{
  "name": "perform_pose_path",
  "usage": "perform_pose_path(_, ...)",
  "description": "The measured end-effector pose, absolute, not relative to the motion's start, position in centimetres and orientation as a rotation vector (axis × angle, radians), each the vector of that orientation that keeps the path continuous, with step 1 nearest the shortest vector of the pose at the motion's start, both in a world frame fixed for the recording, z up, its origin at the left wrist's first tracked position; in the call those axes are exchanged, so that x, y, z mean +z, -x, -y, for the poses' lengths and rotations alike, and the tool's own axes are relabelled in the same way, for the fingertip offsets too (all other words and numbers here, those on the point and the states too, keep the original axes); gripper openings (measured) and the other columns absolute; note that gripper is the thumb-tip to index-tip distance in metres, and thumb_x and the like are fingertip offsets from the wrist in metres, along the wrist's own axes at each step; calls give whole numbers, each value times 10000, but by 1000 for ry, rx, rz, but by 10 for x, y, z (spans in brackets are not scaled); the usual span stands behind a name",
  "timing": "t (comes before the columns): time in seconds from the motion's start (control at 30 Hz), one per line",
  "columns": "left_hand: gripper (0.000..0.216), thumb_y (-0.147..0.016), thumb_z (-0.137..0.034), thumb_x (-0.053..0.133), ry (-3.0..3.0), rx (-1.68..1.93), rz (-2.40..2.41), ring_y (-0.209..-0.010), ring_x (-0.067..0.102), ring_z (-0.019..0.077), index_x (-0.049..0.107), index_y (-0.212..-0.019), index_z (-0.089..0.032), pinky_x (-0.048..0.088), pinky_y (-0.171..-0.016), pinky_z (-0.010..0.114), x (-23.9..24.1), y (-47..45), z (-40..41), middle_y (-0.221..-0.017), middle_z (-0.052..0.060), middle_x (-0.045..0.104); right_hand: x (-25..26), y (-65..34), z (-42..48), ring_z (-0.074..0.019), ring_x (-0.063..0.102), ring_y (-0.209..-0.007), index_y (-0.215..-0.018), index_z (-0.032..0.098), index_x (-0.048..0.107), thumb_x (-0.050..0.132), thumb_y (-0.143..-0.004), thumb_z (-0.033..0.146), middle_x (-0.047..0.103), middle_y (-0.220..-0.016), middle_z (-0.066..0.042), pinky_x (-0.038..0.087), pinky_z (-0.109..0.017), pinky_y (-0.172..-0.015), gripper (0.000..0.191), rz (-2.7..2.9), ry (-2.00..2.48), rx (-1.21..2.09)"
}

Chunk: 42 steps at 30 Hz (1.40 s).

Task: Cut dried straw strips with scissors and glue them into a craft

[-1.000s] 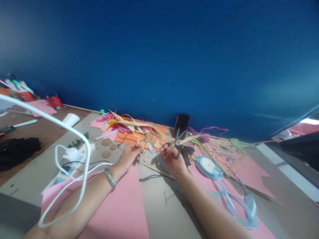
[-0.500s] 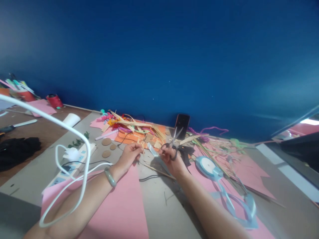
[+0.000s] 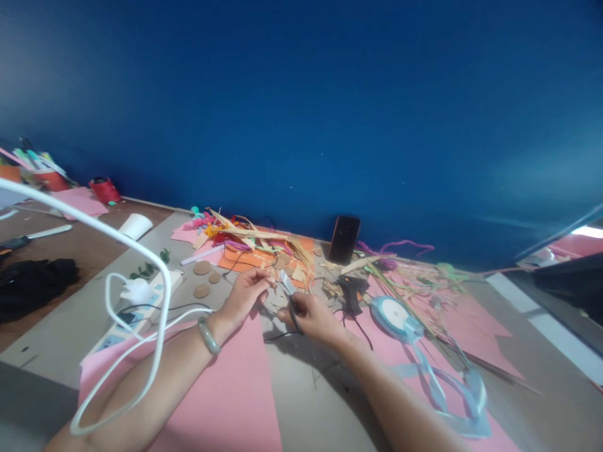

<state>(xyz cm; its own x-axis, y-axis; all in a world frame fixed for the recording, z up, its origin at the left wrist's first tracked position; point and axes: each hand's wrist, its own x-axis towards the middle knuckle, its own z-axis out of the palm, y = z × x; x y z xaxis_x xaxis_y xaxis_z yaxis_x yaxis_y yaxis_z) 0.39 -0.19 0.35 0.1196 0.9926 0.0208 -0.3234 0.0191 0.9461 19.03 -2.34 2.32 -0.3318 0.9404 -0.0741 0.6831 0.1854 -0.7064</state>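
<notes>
My left hand rests on the table with its fingertips pinched on the end of a short pale-blue ribbon strip. A green bangle sits on that wrist. Just right of it, my right hand is closed round the dark handles of a pair of scissors. The blades point up and left, at the ribbon strip between the two hands. A spool of the same pale-blue ribbon lies to the right, and its loose end trails in loops toward me.
A pile of paper scraps and pipe cleaners lies behind the hands. A phone leans on the blue wall. A power strip with white cables and a paper cup are at left. Pink paper lies under my forearms.
My right hand has dropped and turned: the scissors, held up with blades toward the phone, now point left at the ribbon strip. My left hand has hardly moved.
</notes>
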Motion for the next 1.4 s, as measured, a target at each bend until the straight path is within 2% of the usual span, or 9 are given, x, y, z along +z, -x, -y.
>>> perform_pose_path(0.2, 115, -701, -235, 671, -1027, 1235, -847, -433, 454, 47, 602, -725, -146, 297, -437, 175, 2, -5, 2, -605, -13, 601, 25, -188, 25, -94, 324, -548, -589, 192, 426, 689, -701, 443, 360, -551, 61, 242, -229, -488, 380, 2087, 1522, 990)
perform_pose_path(0.33, 143, -719, -262, 672, -1035, 1223, -852, -438, 463, 51, 590, -755, -150, 322, -449, 181, 6, -5, 4, -636, -6, 620, 23, -188, 24, -91, 303, -550, -588, 193, 415, 694, -701, 469, 323, -558, 64, 226, -230, -484, 409, 2049, 1491, 1048)
perform_pose_path(0.47, 173, -731, -292, 681, -1056, 1200, -874, -443, 461, 59, 593, -766, -147, 327, -455, 183, 8, -5, 6, -576, -21, 584, 19, -189, 22, -84, 296, -537, -579, 192, 406, 707, -695, 493, 304, -553, 67, 205, -228, -475, 441, 2007, 1465, 1106)
perform_pose_path(0.63, 173, -735, -290, 688, -1064, 1200, -850, -449, 461, 55, 605, -767, -142, 328, -463, 184, 6, -5, 6, -592, -26, 584, 13, -190, 21, -82, 327, -515, -581, 182, 443, 701, -713, 516, 362, -515, 61, 225, -224, -472, 442, 1969, 1410, 1187)
perform_pose_path(0.83, 184, -753, -309, 677, -1088, 1178, -880, -448, 452, 69, 621, -775, -136, 319, -471, 189, 7, -5, 7, -489, -42, 519, 10, -189, 20, -89, 379, -500, -582, 173, 470, 715, -710, 517, 442, -498, 47, 247, -221, -466, 441, 1929, 1406, 1235)
perform_pose_path(1.4, 182, -754, -299, 690, -1097, 1194, -849, -461, 461, 54, 624, -757, -129, 329, -473, 186, 7, -5, 6, -577, -27, 540, 10, -188, 21, -87, 416, -452, -584, 161, 510, 753, -685, 538, 487, -461, 39, 284, -220, -453, 459, 1807, 1296, 1393)
